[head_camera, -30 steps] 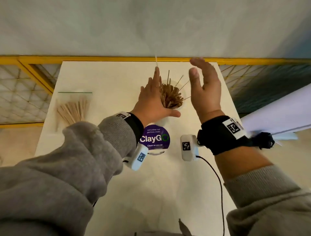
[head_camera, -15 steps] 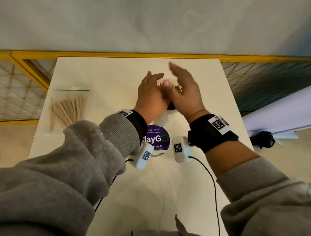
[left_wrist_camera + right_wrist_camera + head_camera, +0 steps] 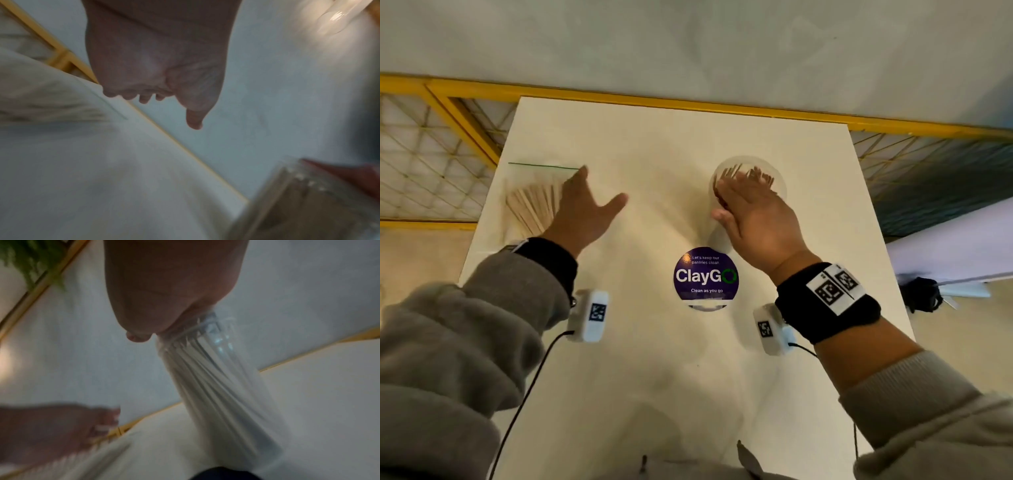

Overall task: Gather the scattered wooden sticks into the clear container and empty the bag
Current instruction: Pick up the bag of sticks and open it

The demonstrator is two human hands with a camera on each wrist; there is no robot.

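**On the white table: one hand at the bag, one on the jar**

Across the white table (image 3: 654, 359) your hands are spread wide apart. Your left hand (image 3: 582, 212) is out at the far left, fingers straight and thumb splayed, gripping nothing. It hovers over the right edge of the clear bag (image 3: 534, 195); whether it touches the bag cannot be told. The bag lies flat near the table's left edge, green seal strip at its far side, with wooden sticks (image 3: 530, 209) fanned inside it.

Your right hand (image 3: 756, 219) lies flat, fingers extended, over the mouth of the clear container (image 3: 779, 186), which stands upright right of centre. More sticks (image 3: 207, 363) stand packed inside, seen through the wall in the right wrist view, palm resting on their tops. No curl round the jar shows.

Nearer you, a purple round sticker (image 3: 705, 275) reads "ClayGo". A yellow rail (image 3: 688, 102) runs behind the table's far edge. Both wrist views are motion-blurred.
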